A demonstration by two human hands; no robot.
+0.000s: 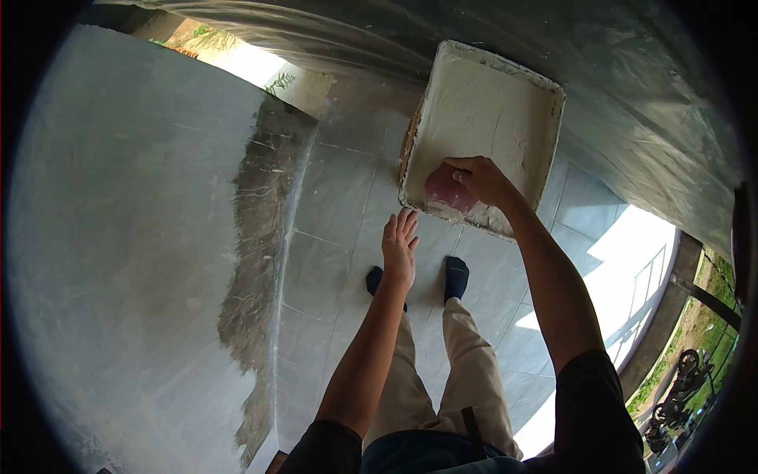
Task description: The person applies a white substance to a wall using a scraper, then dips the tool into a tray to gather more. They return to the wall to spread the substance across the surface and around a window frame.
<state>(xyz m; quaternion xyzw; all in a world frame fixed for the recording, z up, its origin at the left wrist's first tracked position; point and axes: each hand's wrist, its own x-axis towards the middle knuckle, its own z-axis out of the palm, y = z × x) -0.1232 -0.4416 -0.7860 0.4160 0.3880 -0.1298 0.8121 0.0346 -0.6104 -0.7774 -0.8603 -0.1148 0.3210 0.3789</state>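
A rectangular tray (559, 118) with a crusted rim holds a layer of off-white, plaster-like paste (489, 103). At its near left part, my right hand (480, 178) is closed on a dull-red, rounded scraper-like piece (447, 189). White paste clings to the lower edge of that piece, close to the tray's near side. My left hand (400, 241) is empty, its fingers stretched out just short of the tray's near left corner.
A wall (142, 197) on the left has a smooth grey coat and a rough dark strip (264, 197) along its base. Grey floor tiles (332, 197) lie underfoot. Plastic sheeting (632, 103) hangs behind the tray. Sunlight falls at the right, with a motorcycle (679, 395) outside.
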